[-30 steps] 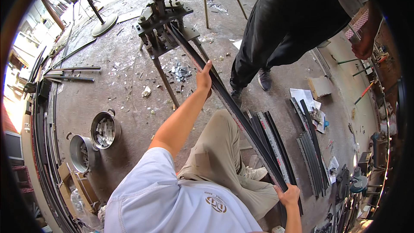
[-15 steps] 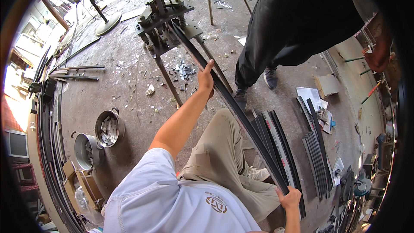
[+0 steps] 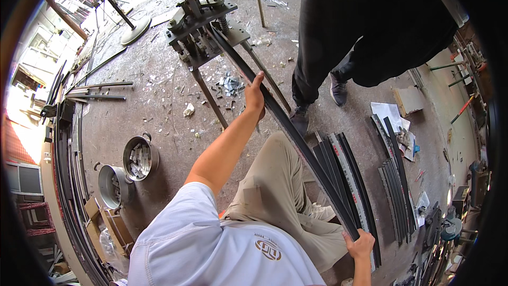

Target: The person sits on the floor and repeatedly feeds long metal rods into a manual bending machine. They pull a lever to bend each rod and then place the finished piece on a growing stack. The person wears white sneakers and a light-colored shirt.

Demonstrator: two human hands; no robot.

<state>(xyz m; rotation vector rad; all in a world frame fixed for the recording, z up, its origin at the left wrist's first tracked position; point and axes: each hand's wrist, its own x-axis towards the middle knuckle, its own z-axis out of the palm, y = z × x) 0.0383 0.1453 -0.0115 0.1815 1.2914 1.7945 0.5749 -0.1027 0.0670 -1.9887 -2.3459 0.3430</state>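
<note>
Long dark metal strip point(image 3: 288, 127): one piece, running on a diagonal from the press machine point(image 3: 203, 24) at the top of the floor down toward the lower right. Its upper end sits in the machine's head; its lower end is at the person's knee side.

Left hand point(image 3: 255, 95): arm stretched forward, fingers wrapped over the strip partway along, close to the machine. Grip closed on the strip.

Right hand point(image 3: 360, 243): near the lower right edge of the floor, fingers curled round the strip's lower end. Grip closed.

The person sits or crouches, white shirt, tan trousers; the strip passes over the right thigh.

Count of other items on the concrete floor point(image 3: 159, 122):
- Two metal pots point(image 3: 138, 154) at the left, one upright with small bright metal pieces inside, one tipped on its side just beside it.
- One bundle of dark strips point(image 3: 349, 175) lying to the right of the leg; a second bundle point(image 3: 394, 180) further right, well apart from the first. Exact strip count per bundle cannot be told.
- One scatter of small bright offcuts point(image 3: 230, 82) under the machine.
- One second person point(image 3: 338, 37), dark clothing, standing at the top right, two shoes visible.
</note>
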